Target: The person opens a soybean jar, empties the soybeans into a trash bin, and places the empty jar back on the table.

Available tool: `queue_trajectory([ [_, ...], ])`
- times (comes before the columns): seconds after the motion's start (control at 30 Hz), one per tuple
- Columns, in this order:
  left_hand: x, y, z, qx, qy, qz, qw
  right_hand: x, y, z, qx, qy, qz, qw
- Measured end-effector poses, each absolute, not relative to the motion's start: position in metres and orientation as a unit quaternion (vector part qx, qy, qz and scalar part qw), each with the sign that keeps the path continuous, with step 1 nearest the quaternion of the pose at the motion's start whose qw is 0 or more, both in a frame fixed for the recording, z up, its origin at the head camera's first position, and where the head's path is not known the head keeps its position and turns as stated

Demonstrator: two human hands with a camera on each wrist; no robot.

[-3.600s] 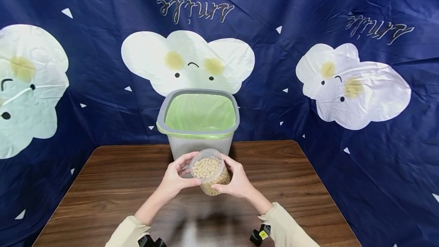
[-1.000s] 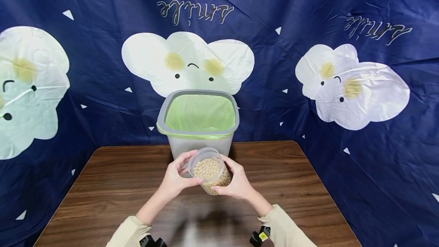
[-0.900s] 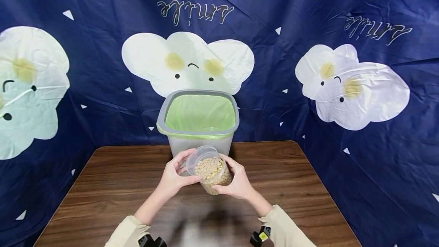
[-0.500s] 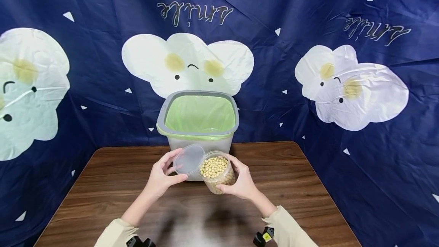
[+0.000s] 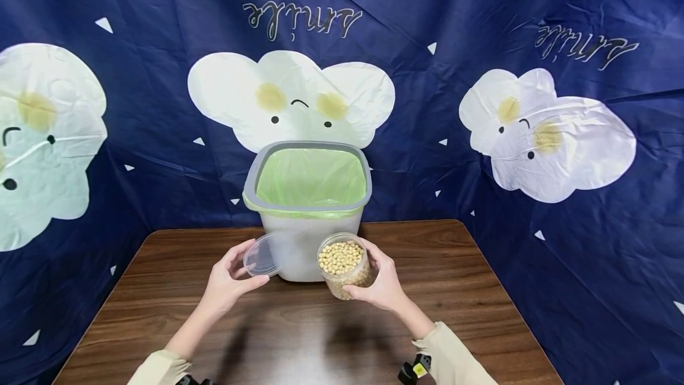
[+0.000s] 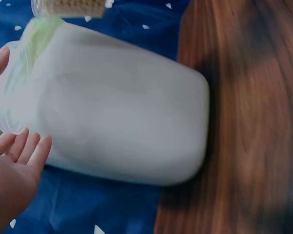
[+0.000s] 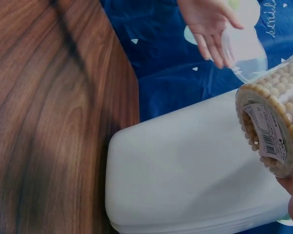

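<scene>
My right hand grips a clear round jar of soybeans, open at the top, just in front of the bin; the jar shows a label on its side in the right wrist view. My left hand pinches the clear lid between thumb and fingers, out to the jar's left. The lid is faint against the bin in the left wrist view. A grey bin lined with a green bag stands at the table's far edge.
The wooden table spreads left and right of my hands. A dark blue cloth with white cloud faces hangs behind and at both sides. The bin's white wall fills the left wrist view.
The lid has come off the jar; my left hand has carried it away to the left. My right hand has shifted the jar slightly right.
</scene>
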State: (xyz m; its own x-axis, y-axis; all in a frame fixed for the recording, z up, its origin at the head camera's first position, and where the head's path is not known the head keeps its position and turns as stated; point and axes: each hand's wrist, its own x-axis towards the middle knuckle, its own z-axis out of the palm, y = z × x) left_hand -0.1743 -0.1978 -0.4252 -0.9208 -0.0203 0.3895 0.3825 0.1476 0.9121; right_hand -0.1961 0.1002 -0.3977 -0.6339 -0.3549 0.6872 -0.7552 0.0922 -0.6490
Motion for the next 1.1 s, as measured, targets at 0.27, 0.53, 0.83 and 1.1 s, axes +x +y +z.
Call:
queue_trajectory([
  [0.27, -0.169, -0.215, -0.447, -0.081, -0.795, -0.58, 0.16, -0.197, 0.106, -0.399, 0.373, -0.726, 0.543, 0.197],
  [0.53, -0.166, -0.23, -0.474, -0.027, -0.836, -0.528, 0.145, -0.196, 0.109, -0.401, 0.366, -0.725, 0.547, 0.202],
  [0.83, -0.171, -0.244, -0.514, 0.029, -0.876, -0.469, 0.105, -0.194, 0.113, -0.402, 0.366, -0.72, 0.552, 0.205],
  [1.1, -0.172, -0.249, -0.543, 0.048, -0.9, -0.427, 0.075, -0.193, 0.115, -0.403, 0.361, -0.723, 0.551, 0.206],
])
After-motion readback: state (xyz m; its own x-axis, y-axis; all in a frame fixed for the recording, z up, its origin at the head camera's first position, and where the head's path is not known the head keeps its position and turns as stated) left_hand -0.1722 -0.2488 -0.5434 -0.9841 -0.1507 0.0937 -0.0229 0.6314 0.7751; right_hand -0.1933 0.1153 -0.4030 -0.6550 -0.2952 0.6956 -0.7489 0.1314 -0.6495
